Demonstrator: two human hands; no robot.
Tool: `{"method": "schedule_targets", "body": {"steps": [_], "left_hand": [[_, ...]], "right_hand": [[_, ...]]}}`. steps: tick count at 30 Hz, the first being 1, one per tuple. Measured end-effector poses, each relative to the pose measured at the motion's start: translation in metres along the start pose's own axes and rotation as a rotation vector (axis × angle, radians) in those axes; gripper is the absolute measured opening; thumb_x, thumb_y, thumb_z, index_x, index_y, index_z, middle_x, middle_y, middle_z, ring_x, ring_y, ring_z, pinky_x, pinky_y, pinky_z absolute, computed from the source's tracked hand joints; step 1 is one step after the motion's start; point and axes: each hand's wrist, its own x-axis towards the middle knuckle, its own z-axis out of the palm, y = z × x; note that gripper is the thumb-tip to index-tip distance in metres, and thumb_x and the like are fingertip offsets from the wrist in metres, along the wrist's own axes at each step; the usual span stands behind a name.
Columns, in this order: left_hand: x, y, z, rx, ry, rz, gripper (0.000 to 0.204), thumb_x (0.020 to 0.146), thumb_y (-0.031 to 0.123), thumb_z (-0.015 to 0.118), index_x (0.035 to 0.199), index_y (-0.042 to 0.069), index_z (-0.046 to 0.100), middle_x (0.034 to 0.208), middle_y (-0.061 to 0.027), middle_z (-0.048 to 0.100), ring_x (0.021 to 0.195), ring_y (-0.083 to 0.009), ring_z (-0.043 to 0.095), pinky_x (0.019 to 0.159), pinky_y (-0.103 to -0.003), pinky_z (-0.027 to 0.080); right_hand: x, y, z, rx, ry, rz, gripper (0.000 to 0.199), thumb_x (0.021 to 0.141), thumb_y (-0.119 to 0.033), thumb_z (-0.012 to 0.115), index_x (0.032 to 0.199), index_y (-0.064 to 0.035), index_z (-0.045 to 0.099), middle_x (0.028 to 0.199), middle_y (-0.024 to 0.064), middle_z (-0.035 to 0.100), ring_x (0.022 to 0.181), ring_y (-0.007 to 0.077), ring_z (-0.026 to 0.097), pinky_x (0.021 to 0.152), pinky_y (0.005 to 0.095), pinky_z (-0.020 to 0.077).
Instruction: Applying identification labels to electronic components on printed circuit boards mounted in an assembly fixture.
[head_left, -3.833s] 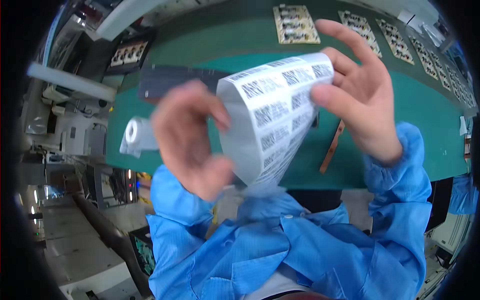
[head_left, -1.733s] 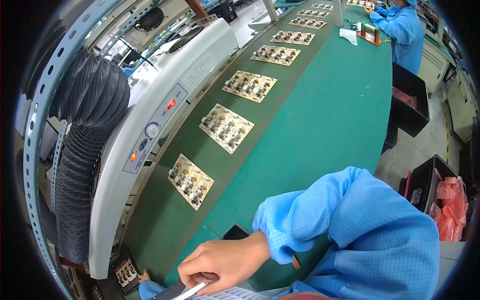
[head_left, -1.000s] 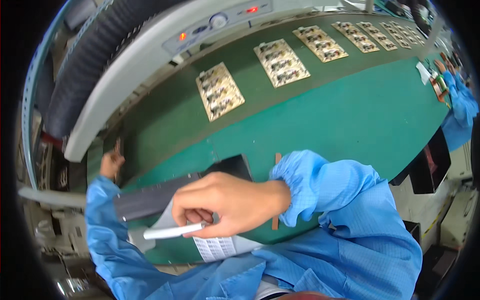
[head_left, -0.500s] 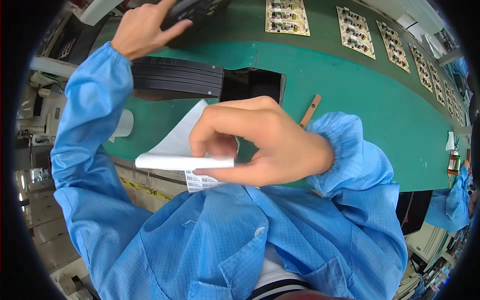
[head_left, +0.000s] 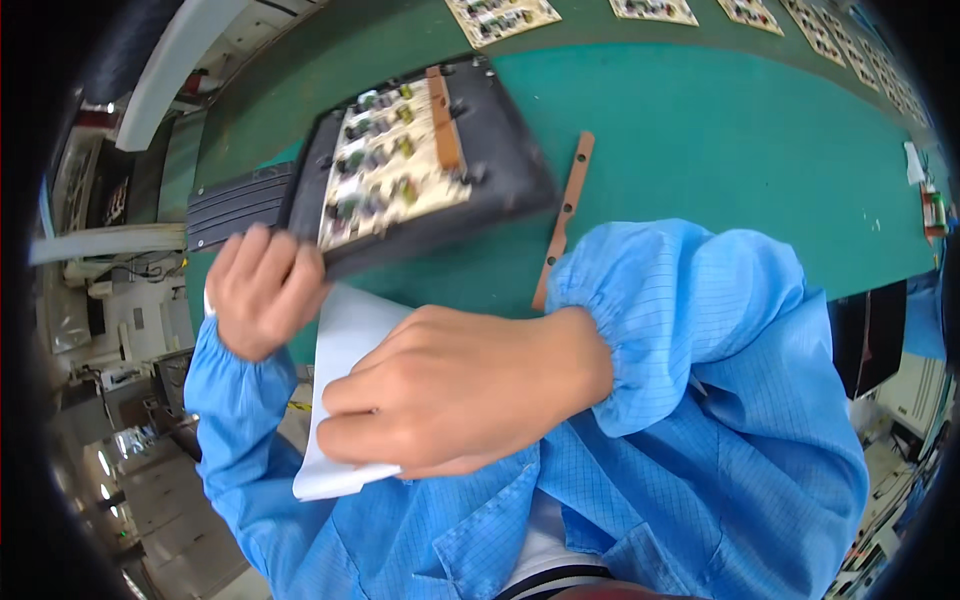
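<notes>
- Green matting is covering the worktop (head_left: 720,150) in front of you, and it is curving away toward the upper right.
- Along the far edge, a row of pale circuit boards (head_left: 500,15) is lying flat on a darker green strip.
- Your left hand (head_left: 262,290) is gripping the near left corner of a black tray (head_left: 500,170), with the fingers wrapped over its edge.
- You are holding the tray tilted, its far end raised above the matting.
- Inside the tray, a board (head_left: 390,165) with small green and dark parts is sitting face up, and a brown bar (head_left: 443,130) is lying across its right end.
- Behind the tray, to its left, a ribbed black stack (head_left: 235,205) is resting on the worktop.
- Your right hand (head_left: 450,390) is curled closed over a white sheet (head_left: 340,400), pinning it against your blue coat.
- That sheet is sticking out to the left of your knuckles and below them, just under the tray's near edge.
- A brown strip (head_left: 565,215) is lying loose on the matting, just right of the tray and running down to your right cuff (head_left: 640,320).
- At the far right edge, a small white item (head_left: 915,165) is sitting on the matting; you cannot tell what it is.
</notes>
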Motion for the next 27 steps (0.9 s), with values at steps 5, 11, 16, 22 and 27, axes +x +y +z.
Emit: {"method": "schedule_targets", "body": {"steps": [5, 11, 16, 22, 27], "left_hand": [[-0.025, 0.013, -0.022, 0.034, -0.137, 0.284, 0.017, 0.059, 0.006, 0.064, 0.073, 0.005, 0.056, 0.062, -0.0027, 0.047, 0.056, -0.0180, 0.044, 0.050, -0.031, 0.029], [-0.045, 0.036, -0.003, -0.059, -0.112, 0.367, 0.015, 0.057, 0.012, 0.061, 0.071, 0.007, 0.057, 0.062, -0.0001, 0.045, 0.056, -0.0153, 0.042, 0.054, -0.030, 0.031], [-0.063, 0.044, 0.016, -0.230, -0.016, 0.302, 0.027, 0.049, 0.016, 0.057, 0.073, 0.003, 0.061, 0.066, -0.0020, 0.050, 0.056, -0.0173, 0.042, 0.056, -0.032, 0.034], [-0.065, 0.048, 0.049, -0.178, 0.047, 0.424, 0.016, 0.058, 0.014, 0.062, 0.073, 0.009, 0.061, 0.066, -0.0007, 0.049, 0.059, -0.0163, 0.044, 0.058, -0.032, 0.036], [-0.073, 0.031, 0.042, -0.130, -0.031, 0.222, 0.020, 0.063, 0.010, 0.063, 0.081, 0.012, 0.055, 0.069, -0.0025, 0.049, 0.062, -0.0177, 0.047, 0.061, -0.034, 0.039]], "right_hand": [[-0.001, -0.009, 0.011, -0.059, -0.051, -0.038, 0.015, 0.073, -0.010, 0.062, 0.079, -0.0009, 0.052, 0.071, 0.0084, 0.050, 0.065, 0.0249, 0.060, 0.051, 0.0367, 0.0474], [0.002, -0.011, 0.014, -0.075, -0.024, -0.094, 0.016, 0.073, -0.008, 0.061, 0.074, -0.0018, 0.046, 0.068, 0.0092, 0.049, 0.062, 0.0258, 0.059, 0.049, 0.0375, 0.0471], [0.005, -0.004, 0.017, -0.128, 0.094, -0.140, 0.024, 0.068, -0.017, 0.070, 0.079, -0.0006, 0.055, 0.069, 0.0099, 0.059, 0.064, 0.0308, 0.061, 0.066, 0.0430, 0.0469], [-0.004, -0.009, 0.022, -0.165, -0.020, -0.188, 0.022, 0.065, -0.014, 0.068, 0.075, -0.0007, 0.053, 0.062, 0.0098, 0.052, 0.055, 0.0331, 0.054, 0.075, 0.0428, 0.0428], [-0.012, 0.000, 0.005, -0.228, 0.050, -0.168, 0.015, 0.074, -0.009, 0.060, 0.074, -0.0002, 0.048, 0.066, 0.0086, 0.047, 0.055, 0.0224, 0.057, 0.046, 0.0344, 0.0463]]}}
